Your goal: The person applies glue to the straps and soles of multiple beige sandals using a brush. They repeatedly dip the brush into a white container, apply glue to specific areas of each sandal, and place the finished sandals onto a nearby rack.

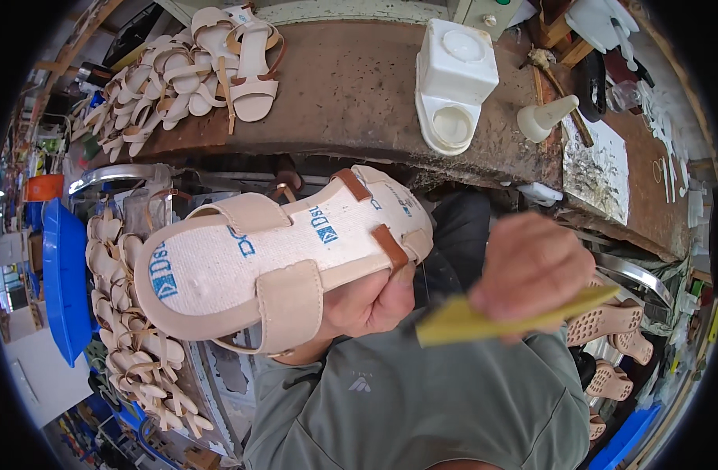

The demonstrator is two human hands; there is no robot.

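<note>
Gripping a beige sandal (pixel 273 262) sole-up, the left hand (pixel 371 301) holds it below the table (pixel 351 94); right of the sandal, the right hand (pixel 531 270) pinches a yellow sheet (pixel 461 323).

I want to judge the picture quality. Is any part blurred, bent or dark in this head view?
Head view: the right hand and its yellow strip are smeared by motion blur; the sandal in the left hand is sharp; the workbench edge bends from fisheye distortion; corners are black; light is even, without glare.

head-worn fisheye, looking steeply down, close over workbench (pixel 351 94)
</note>
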